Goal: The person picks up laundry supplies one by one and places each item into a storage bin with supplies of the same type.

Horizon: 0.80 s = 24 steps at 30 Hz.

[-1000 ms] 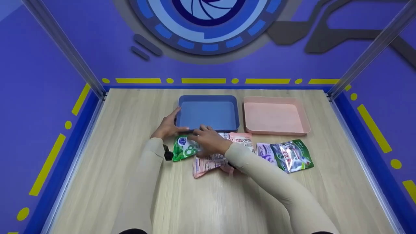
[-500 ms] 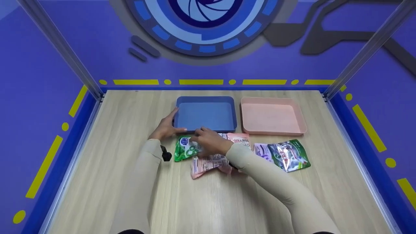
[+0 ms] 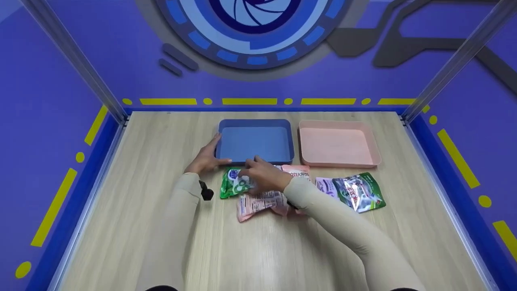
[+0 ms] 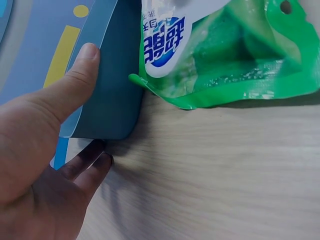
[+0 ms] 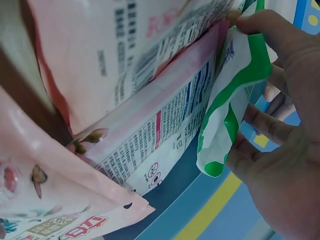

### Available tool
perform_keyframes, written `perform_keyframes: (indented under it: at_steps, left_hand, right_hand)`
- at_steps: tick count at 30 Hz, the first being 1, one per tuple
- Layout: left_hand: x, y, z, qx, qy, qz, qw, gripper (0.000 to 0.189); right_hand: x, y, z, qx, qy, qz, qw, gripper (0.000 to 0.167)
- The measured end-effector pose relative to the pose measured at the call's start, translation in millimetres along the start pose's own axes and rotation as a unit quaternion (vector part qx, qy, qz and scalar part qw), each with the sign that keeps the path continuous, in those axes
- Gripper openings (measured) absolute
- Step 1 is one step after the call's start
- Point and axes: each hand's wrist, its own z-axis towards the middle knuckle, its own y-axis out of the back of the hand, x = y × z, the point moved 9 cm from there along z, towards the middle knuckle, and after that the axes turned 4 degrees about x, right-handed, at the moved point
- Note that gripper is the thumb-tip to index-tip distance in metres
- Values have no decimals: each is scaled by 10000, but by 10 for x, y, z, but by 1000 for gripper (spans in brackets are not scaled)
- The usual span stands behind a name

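My left hand rests at the near left corner of the blue tray. In the left wrist view its thumb lies along the tray's front wall, and the other fingers reach round the corner. My right hand pinches the top edge of a green and white detergent bag, thumb on one face and fingers on the other. That bag stands out beside pink bags in the right wrist view. Under my right wrist lies a pink printed bag; another pink bag sits behind it, partly covered by my arm.
To the right of the blue tray stands a pink tray with low walls. A purple pouch and a green and silver pouch overlap on the wooden table at the right. Blue panels wall in the table's back and sides.
The green detergent bag has shifted slightly right and away from me with my right hand. My left hand keeps its place at the blue tray's corner.
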Motion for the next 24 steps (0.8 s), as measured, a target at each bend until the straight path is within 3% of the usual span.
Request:
perform_keyframes:
  at_steps: [24]
  left_hand:
    - [-2, -11, -11, -17, -40, -98, 9999, 105]
  right_hand:
    - [-62, 71, -217, -37, 157, 33, 9999, 62]
